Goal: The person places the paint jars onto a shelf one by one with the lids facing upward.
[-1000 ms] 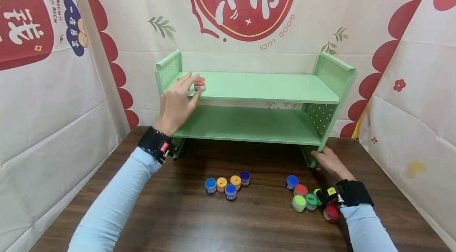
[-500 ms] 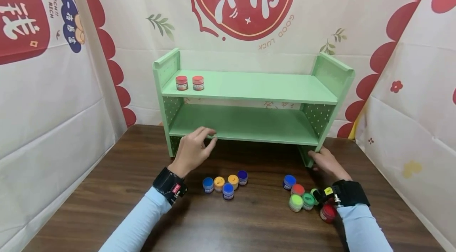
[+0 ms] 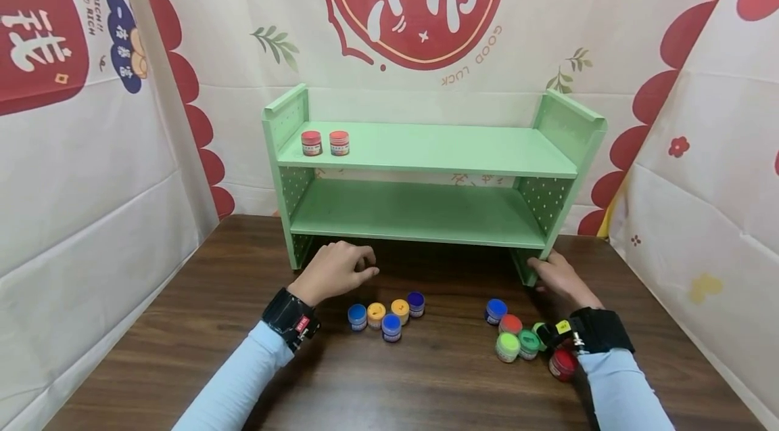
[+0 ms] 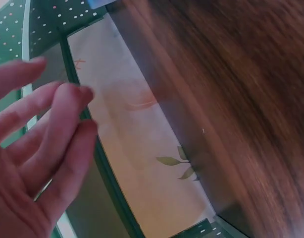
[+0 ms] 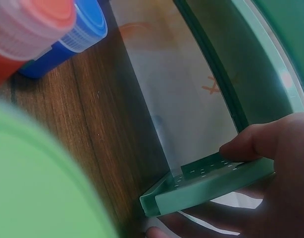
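The table carries the green shelf, the dial centre. At 4 o'clock the right hand grips the shelf's leg, probably for steadiness. At 8 o'clock the left hand holds nothing, fingers loosely bent. Two red jars stand at 10 on the upper board, apart, likely for easy grasping; on the table, blue and yellow jars sit at 7, mixed-colour jars at 5. Only the right wrist view shows the thumb on the leg's inner face.

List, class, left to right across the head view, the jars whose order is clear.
Left shelf jar, right shelf jar, leftmost blue jar, left yellow jar, darkest blue jar, rightmost blue jar, dark green jar, dark red jar.
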Tool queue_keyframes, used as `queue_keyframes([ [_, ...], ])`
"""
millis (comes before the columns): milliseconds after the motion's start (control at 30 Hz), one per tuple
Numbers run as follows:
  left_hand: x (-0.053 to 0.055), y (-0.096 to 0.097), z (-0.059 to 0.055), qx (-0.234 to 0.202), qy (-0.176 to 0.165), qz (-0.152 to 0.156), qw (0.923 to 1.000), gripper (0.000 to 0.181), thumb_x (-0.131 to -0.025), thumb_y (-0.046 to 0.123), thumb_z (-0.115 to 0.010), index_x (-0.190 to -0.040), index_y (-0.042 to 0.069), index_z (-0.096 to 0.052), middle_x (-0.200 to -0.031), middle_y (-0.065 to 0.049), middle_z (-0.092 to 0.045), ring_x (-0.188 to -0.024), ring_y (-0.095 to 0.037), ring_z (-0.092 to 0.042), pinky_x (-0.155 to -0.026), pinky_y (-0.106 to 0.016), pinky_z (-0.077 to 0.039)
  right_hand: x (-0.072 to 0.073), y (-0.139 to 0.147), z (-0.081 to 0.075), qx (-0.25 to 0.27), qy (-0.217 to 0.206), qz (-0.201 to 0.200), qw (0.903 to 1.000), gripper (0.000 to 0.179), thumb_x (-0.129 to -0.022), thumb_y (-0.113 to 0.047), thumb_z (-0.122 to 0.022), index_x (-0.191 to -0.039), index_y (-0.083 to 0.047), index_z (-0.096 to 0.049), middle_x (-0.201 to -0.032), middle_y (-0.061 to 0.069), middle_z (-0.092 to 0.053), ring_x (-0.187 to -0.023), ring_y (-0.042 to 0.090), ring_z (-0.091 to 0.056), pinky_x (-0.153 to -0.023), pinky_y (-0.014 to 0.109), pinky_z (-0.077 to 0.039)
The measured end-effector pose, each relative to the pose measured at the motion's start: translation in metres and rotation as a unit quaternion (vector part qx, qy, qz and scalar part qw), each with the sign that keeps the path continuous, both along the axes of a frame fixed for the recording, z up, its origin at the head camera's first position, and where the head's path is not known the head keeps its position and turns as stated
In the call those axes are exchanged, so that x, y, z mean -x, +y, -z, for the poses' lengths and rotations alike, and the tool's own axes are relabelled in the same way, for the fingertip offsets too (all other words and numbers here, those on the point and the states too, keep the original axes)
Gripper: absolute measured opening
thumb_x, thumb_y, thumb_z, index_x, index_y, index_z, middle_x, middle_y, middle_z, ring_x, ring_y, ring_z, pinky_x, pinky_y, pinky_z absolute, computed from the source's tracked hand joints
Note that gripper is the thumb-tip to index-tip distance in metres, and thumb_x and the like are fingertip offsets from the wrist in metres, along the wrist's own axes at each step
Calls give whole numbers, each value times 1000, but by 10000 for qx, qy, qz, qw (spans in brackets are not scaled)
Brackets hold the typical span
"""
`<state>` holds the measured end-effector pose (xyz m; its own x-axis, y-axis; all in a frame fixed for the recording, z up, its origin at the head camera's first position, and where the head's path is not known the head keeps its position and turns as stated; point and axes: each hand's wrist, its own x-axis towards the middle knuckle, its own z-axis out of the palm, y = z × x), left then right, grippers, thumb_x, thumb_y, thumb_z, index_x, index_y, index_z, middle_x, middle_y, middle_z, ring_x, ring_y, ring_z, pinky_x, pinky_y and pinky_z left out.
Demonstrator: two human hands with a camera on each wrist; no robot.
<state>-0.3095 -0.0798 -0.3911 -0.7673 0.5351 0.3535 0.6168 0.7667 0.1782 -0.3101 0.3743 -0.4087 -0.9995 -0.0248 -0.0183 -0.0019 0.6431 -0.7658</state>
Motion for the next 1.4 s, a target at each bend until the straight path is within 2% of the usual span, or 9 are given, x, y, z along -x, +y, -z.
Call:
queue_keyframes([
  [133,1,-1,5,246,-392,69,9989,25,-96,41,-71,-110,20,-76,-80,10,-72,-64,-1,-58,-58,-23,-47,0,-1,2,36,29,-3,10000,53,-105,-19,-41,-144,16,-30,-118,33,-52,-87,26,-60,-68,38,-58],
  [300,1,0,9,427,-966,93,9944,32,-95,43,-73,-116,19,-76,-81,9,-70,-65,-4,-58,-60,-25,-47,1,-1,2,81,-64,8,9999,57,-106,-21,-40,-148,16,-27,-125,36,-49,-91,29,-60,-70,38,-57],
  [467,1,1,14,602,-1483,163,9870,32,-96,42,-72,-117,19,-76,-79,9,-66,-66,-7,-57,-61,-26,-47,2,0,1,5,-46,-5,10000,56,-106,-20,-40,-147,17,-27,-121,35,-51,-86,27,-60,-68,38,-57],
  [567,1,2,16,627,-1562,194,9855,29,-96,41,-72,-115,20,-77,-79,9,-64,-66,-7,-57,-60,-26,-46,2,-1,0,-5,-16,-24,10000,55,-106,-20,-40,-146,16,-28,-120,35,-51,-87,27,-60,-68,38,-58],
  [767,1,2,17,662,-1473,244,9866,25,-94,40,-74,-110,21,-78,-80,10,-65,-67,-7,-56,-60,-25,-45,2,-1,0,-35,-20,-43,10000,55,-106,-20,-40,-146,17,-28,-125,38,-49,-95,32,-60,-70,38,-58],
  [1000,1,3,15,721,-1553,321,9847,23,-94,39,-74,-110,22,-78,-85,9,-69,-71,-6,-59,-63,-25,-48,2,1,2,-41,-49,-38,10000,57,-106,-19,-40,-147,17,-26,-130,41,-46,-98,35,-59,-72,39,-57],
  [1167,0,0,10,764,-1796,332,9802,23,-93,38,-75,-108,21,-78,-87,9,-70,-73,-7,-60,-65,-26,-50,3,2,3,-58,-62,-63,9999,57,-106,-19,-39,-148,17,-26,-130,41,-46,-98,34,-59,-71,39,-58],
  [1400,-4,-8,-3,649,-2231,141,9725,21,-94,39,-75,-106,23,-79,-82,7,-69,-69,-11,-62,-63,-29,-50,3,0,1,-122,-42,-32,9999,54,-107,-20,-39,-146,17,-30,-127,38,-48,-94,32,-60,-69,38,-57],
])
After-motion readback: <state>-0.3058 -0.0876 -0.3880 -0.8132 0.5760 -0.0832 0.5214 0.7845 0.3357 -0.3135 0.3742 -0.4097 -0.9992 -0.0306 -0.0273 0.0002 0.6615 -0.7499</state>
